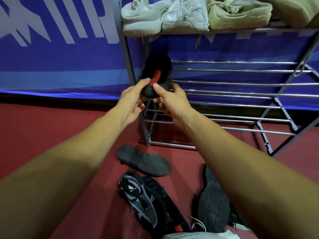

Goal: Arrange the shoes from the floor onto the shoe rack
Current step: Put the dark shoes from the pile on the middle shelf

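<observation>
A black shoe with a red heel strip (156, 69) is held at the left end of the middle shelf of the metal shoe rack (233, 83). My left hand (133, 99) and my right hand (170, 100) both grip its heel, toe pointing into the rack. On the red floor lie a black shoe sole-up (143, 160), a black shoe with a white-patterned sole (139, 200), and a dark shoe sole-up (212, 204). Three pale sneakers (165, 16) stand on the top shelf.
A blue banner with white lettering (57, 54) hangs behind and left of the rack. The rack's lower shelves (224, 128) are bare metal rods. A lace dangles from the top shelf. White paper or fabric (193, 236) shows at the bottom edge.
</observation>
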A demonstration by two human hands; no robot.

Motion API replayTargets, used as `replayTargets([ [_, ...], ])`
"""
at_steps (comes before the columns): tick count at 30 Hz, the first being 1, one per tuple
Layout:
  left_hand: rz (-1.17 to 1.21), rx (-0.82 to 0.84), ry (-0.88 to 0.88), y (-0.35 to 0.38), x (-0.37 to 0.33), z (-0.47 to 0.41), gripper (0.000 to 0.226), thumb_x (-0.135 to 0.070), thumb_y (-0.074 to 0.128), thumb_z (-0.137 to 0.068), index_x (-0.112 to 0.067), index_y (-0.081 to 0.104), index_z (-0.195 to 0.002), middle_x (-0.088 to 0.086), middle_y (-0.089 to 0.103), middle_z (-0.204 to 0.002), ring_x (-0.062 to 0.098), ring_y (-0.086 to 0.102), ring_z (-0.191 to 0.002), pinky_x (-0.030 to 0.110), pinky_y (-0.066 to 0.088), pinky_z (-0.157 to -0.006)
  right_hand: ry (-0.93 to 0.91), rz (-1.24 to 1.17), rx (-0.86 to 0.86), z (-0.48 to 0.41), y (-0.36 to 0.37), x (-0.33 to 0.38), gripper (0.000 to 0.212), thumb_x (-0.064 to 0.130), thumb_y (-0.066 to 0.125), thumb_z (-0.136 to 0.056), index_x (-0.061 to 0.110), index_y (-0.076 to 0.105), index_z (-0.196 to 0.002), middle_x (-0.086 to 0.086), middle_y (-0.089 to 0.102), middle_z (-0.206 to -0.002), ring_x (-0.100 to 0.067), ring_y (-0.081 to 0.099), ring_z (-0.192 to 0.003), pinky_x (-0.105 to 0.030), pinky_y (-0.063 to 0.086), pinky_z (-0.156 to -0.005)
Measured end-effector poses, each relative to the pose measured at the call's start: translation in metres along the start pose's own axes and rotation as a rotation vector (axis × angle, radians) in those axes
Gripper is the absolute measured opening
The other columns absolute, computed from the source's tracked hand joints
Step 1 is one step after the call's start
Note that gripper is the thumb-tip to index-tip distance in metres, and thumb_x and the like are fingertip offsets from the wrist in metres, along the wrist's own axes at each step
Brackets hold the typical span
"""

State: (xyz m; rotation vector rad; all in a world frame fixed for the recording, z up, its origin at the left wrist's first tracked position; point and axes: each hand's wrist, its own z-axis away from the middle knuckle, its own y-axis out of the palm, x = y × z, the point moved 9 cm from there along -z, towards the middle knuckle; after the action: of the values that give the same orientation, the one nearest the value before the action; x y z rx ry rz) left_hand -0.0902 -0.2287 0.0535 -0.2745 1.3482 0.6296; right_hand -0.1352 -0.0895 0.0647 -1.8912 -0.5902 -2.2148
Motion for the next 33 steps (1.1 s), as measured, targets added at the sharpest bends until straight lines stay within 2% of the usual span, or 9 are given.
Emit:
replayTargets([
  [5, -0.083, 0.033, 0.017, -0.005, 0.006, 0.006, 0.03, -0.048, 0.076, -0.082, -0.028, 0.065, -0.101, -0.005, 0.07, -0.085, 0.008, 0.059, -0.073, 0.025, 0.033, -0.058, 0.016, 0.106, 0.009, 0.006, -0.012, -0.005, 0.035, 0.027, 0.068, -0.095, 0.015, 0.053, -0.124, -0.006, 0.069, -0.101, 0.004, 0.056, -0.048, -0.013, 0.039, -0.044],
  [9, -0.185, 0.035, 0.005, -0.014, 0.018, 0.017, 0.022, -0.045, 0.076, -0.082, -0.028, 0.068, -0.094, -0.001, 0.07, -0.099, 0.011, 0.059, -0.078, 0.024, 0.036, -0.059, 0.062, 0.242, -0.012, 0.02, -0.03, -0.02, 0.019, 0.017, 0.066, -0.095, 0.007, 0.064, -0.111, -0.005, 0.067, -0.087, -0.001, 0.054, -0.053, -0.009, 0.036, -0.04],
  [14, -0.403, 0.104, -0.028, -0.017, 0.048, 0.032, 0.026, -0.045, 0.075, -0.083, -0.026, 0.069, -0.1, 0.0, 0.071, -0.103, 0.009, 0.061, -0.079, 0.023, 0.036, -0.059, 0.182, 0.398, 0.077, 0.038, -0.037, -0.062, 0.003, 0.007, 0.064, -0.091, 0.01, 0.061, -0.091, -0.004, 0.056, -0.068, -0.011, 0.043, -0.048, -0.015, 0.03, -0.034],
  [19, -0.716, 0.277, -0.101, -0.011, 0.098, 0.052, 0.035, -0.047, 0.078, -0.078, -0.022, 0.072, -0.102, -0.001, 0.075, -0.101, 0.015, 0.07, -0.094, 0.027, 0.044, -0.066, 0.301, 0.689, 0.173, 0.063, -0.051, -0.107, 0.008, 0.015, 0.066, -0.089, 0.011, 0.067, -0.096, -0.005, 0.066, -0.08, -0.012, 0.052, -0.056, -0.019, 0.032, -0.047],
  [22, -0.817, 0.37, -0.128, -0.004, 0.126, 0.063, 0.035, -0.044, 0.077, -0.081, -0.019, 0.072, -0.106, -0.002, 0.074, -0.1, 0.013, 0.069, -0.099, 0.028, 0.053, -0.084, 0.383, 0.792, 0.212, 0.077, -0.064, -0.13, 0.02, 0.02, 0.067, -0.091, 0.007, 0.07, -0.106, -0.004, 0.072, -0.092, -0.013, 0.061, -0.067, -0.024, 0.037, -0.057],
  [25, -0.969, 0.47, -0.193, 0.001, 0.154, 0.073, 0.035, -0.05, 0.075, -0.082, -0.024, 0.07, -0.104, -0.005, 0.072, -0.104, 0.01, 0.067, -0.099, 0.029, 0.047, -0.077, 0.421, 0.86, 0.22, 0.086, -0.078, -0.148, 0.024, 0.021, 0.068, -0.091, 0.005, 0.07, -0.109, -0.006, 0.074, -0.099, -0.016, 0.064, -0.075, -0.026, 0.042, -0.062],
  [28, -1.065, 0.533, -0.202, 0.006, 0.174, 0.077, 0.031, -0.05, 0.074, -0.083, -0.022, 0.07, -0.096, -0.005, 0.072, -0.101, 0.011, 0.066, -0.091, 0.028, 0.047, -0.075, 0.442, 0.896, 0.233, 0.093, -0.089, -0.164, 0.025, 0.021, 0.068, -0.091, 0.003, 0.07, -0.109, -0.006, 0.073, -0.094, -0.019, 0.065, -0.076, -0.023, 0.039, -0.055],
  [31, -1.223, 0.601, -0.161, 0.015, 0.189, 0.077, 0.027, -0.041, 0.072, -0.084, -0.017, 0.072, -0.096, -0.004, 0.069, -0.09, 0.013, 0.06, -0.08, 0.028, 0.046, -0.075, 0.472, 0.928, 0.258, 0.097, -0.099, -0.185, 0.025, 0.019, 0.068, -0.09, 0.001, 0.073, -0.107, -0.01, 0.074, -0.094, -0.021, 0.066, -0.077, -0.022, 0.038, -0.05],
  [33, -1.33, 0.651, -0.154, 0.017, 0.2, 0.076, 0.02, -0.029, 0.069, -0.084, -0.015, 0.073, -0.097, -0.003, 0.07, -0.089, 0.014, 0.06, -0.078, 0.028, 0.048, -0.075, 0.494, 0.965, 0.278, 0.099, -0.104, -0.203, 0.024, 0.019, 0.07, -0.088, 0.001, 0.075, -0.103, -0.015, 0.076, -0.098, -0.025, 0.069, -0.078, -0.025, 0.046, -0.053],
])
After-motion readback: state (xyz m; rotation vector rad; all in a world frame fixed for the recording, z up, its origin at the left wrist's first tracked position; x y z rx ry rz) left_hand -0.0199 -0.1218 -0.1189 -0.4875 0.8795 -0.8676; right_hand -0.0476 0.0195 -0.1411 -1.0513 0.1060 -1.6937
